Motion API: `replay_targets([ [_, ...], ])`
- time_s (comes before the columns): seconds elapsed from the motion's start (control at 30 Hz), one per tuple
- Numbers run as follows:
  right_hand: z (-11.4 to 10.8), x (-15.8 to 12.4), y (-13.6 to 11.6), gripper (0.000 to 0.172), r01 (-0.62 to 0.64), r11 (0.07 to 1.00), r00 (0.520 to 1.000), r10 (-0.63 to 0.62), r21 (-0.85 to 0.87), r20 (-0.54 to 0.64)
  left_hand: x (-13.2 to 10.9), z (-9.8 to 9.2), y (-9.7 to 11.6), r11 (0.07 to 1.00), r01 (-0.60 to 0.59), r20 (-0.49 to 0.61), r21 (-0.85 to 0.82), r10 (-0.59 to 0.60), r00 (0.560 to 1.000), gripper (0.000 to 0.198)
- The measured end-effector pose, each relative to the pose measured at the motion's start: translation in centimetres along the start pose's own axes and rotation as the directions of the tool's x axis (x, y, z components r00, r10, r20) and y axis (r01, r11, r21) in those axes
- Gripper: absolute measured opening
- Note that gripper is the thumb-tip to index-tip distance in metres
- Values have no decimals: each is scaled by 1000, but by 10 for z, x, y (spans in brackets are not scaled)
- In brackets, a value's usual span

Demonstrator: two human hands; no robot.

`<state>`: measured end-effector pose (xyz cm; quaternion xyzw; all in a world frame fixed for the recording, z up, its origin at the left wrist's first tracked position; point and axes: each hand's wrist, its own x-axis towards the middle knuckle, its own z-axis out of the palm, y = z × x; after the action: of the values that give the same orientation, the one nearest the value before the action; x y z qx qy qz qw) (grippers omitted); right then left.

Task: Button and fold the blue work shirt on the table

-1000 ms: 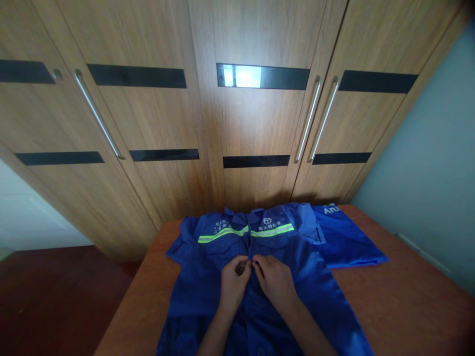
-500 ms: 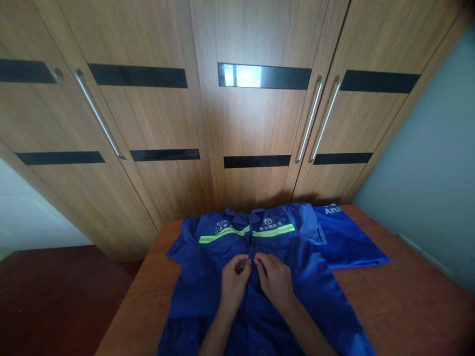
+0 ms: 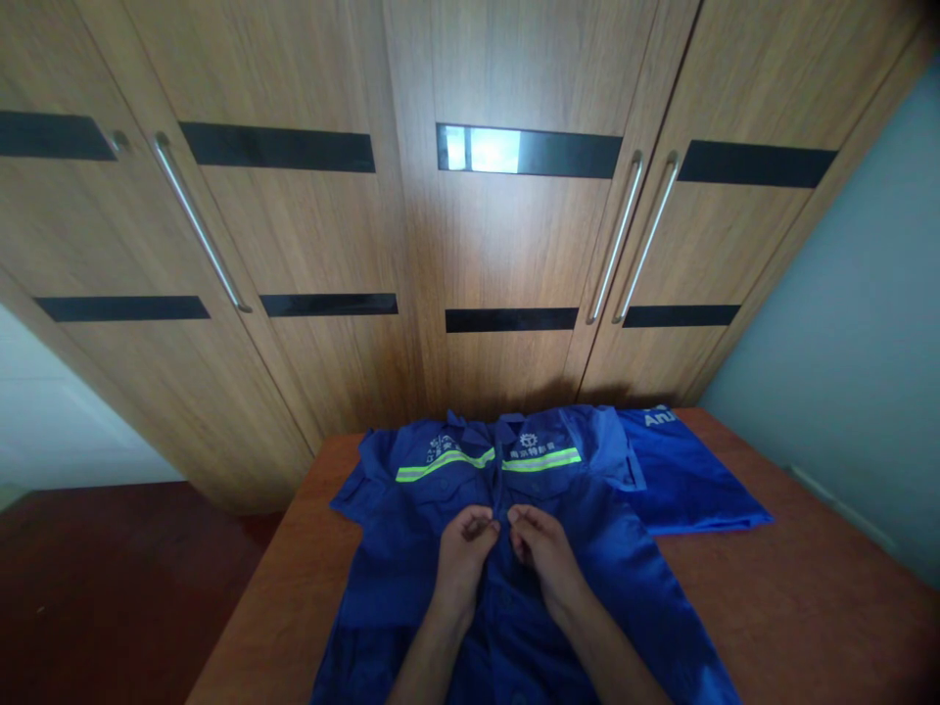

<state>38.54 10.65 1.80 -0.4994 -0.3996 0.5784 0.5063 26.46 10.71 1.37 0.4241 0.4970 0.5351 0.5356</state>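
Note:
A blue short-sleeved work shirt (image 3: 411, 548) lies front up on the table, with a yellow-green reflective stripe and pale lettering across its chest. My left hand (image 3: 464, 553) pinches the shirt's front edge just below the stripe, thumb and fingertips together. Close beside it, my right hand (image 3: 547, 548) is closed in a pinch on the other front edge, a small gap between the two hands. Buttons show faintly down the front below them. Whether a button is between my fingertips is too small to tell.
A folded bright blue cloth (image 3: 697, 480) with white letters lies on the right, partly under the shirt's sleeve. The reddish-brown wooden table (image 3: 778, 607) reaches to a wooden wardrobe (image 3: 499, 235) with metal handles. A pale wall (image 3: 844, 372) stands at the right.
My fingertips have drawn slightly apart at the shirt front. The right-hand fingers have curled in more. The shirt lies as before.

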Motion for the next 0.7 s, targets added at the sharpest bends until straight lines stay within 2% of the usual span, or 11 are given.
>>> replay_targets([
  [0.2,-9,3,1,31,-71,995,996,74,-65,49,0,-1,3,944,-161,-6,287,170,985,11],
  [0.33,-16,8,-6,32,31,977,999,-26,-213,27,-3,-2,7,838,-252,121,484,221,968,16],
  [0.47,-19,27,-11,23,137,938,983,-167,-320,-71,-6,-1,15,716,-329,246,616,222,943,16],
  [0.6,-14,58,-8,23,168,935,967,-218,-312,-134,-3,-2,33,592,-376,278,713,254,926,17],
  [0.7,-10,72,-3,21,166,958,969,-202,-232,-143,14,-5,50,514,-398,284,760,290,914,20],
])
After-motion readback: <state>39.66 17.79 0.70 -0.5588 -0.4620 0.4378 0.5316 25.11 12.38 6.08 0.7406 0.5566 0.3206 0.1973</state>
